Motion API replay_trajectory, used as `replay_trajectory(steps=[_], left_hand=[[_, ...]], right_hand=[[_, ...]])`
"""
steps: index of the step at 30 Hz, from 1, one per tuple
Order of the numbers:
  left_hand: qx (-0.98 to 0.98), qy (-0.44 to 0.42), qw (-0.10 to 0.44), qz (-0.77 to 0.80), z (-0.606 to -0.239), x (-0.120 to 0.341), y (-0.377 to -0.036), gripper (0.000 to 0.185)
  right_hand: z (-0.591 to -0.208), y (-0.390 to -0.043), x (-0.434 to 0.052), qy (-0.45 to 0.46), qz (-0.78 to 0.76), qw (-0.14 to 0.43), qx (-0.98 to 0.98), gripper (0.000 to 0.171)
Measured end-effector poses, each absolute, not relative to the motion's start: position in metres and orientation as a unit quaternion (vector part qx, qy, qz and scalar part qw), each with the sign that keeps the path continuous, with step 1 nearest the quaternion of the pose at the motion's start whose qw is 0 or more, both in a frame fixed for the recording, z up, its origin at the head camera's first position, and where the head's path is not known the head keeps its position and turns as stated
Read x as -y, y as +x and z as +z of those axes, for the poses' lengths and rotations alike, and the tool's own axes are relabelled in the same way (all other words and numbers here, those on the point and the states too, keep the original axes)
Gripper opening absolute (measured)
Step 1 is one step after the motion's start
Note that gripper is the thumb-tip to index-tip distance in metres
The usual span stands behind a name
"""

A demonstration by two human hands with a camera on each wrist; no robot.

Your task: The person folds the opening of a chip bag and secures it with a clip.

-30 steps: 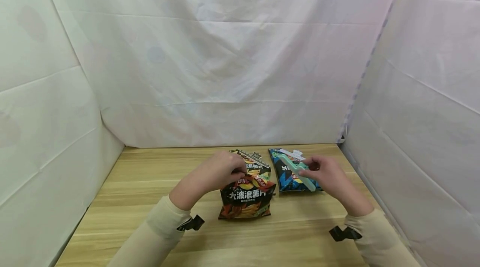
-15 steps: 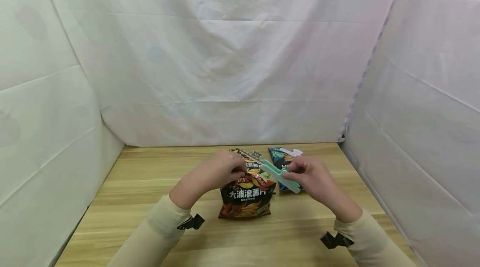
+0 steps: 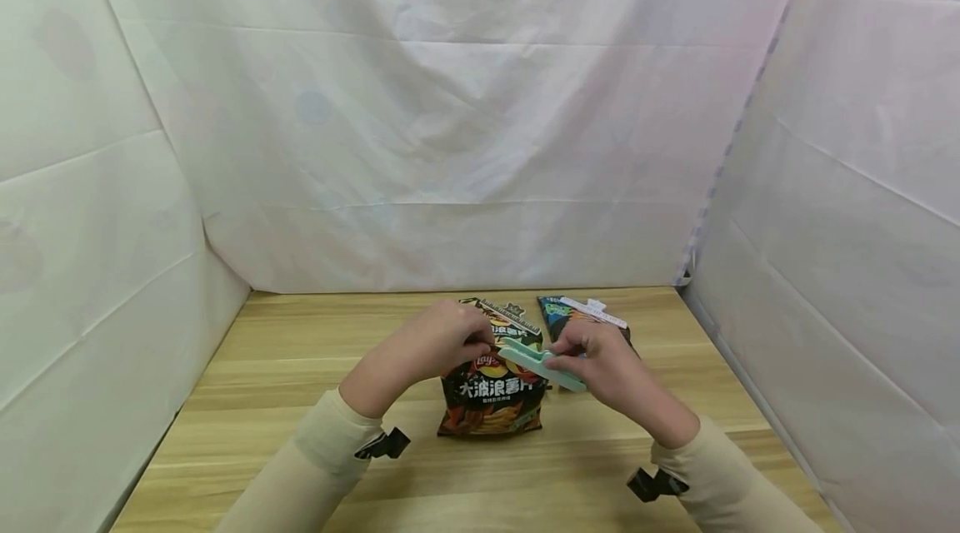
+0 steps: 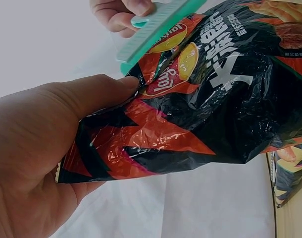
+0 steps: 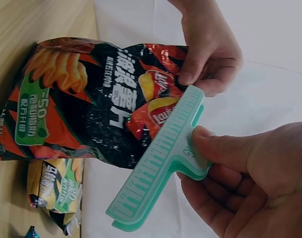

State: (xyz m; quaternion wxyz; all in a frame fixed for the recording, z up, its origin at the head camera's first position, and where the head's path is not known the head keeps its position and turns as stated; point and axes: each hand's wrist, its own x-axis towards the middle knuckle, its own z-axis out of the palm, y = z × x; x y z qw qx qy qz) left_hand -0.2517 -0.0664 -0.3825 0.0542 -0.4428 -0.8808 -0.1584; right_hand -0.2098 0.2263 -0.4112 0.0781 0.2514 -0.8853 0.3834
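Note:
A black and red bag of potato chips [image 3: 491, 408] stands upright near the middle of the table. Its top edge is pinched between thumb and fingers of my left hand [image 3: 442, 337], the thumb [image 4: 109, 91] showing on the near side in the left wrist view. My right hand [image 3: 611, 371] pinches the tabs of a mint-green bag clip [image 5: 158, 158] with a ruler-like pattern. The clip slants across the upper right part of the bag, close to my left thumb. Whether its jaws have the bag's edge between them I cannot tell.
Behind the chip bag lies a yellow and black chip bag [image 3: 517, 339] with a patterned clip [image 3: 510, 316] across its top. Right of it, partly hidden by my right hand, lies a blue chip bag [image 3: 555, 315] with a white clip [image 3: 596, 312]. White cloth [image 3: 450, 141] walls the table.
My right hand has carried the green clip leftward from over the blue bag to the top of the black and red bag. My left hand and that bag have stayed put.

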Motion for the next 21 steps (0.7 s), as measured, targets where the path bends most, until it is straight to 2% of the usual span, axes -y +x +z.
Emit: replay_trajectory(steps=[13,18,21], left_hand=[[0.881,-0.438,0.046,-0.169,-0.383,0.0649,-0.2519,0.01],[0.881,-0.44,0.054,-0.167,-0.3822,0.0649,-0.2512,0.01],[0.88,-0.439,0.057,-0.169,-0.3817,0.0649,-0.2505,0.009]], right_hand=[[-0.4172,-0.2132,-0.2237,0.247,0.375,0.062,0.891,0.021],[-0.417,-0.2126,-0.2233,0.222,0.37,0.045,0.901,0.011],[-0.4189,-0.2135,-0.2237,0.214,0.367,0.041,0.905,0.015]])
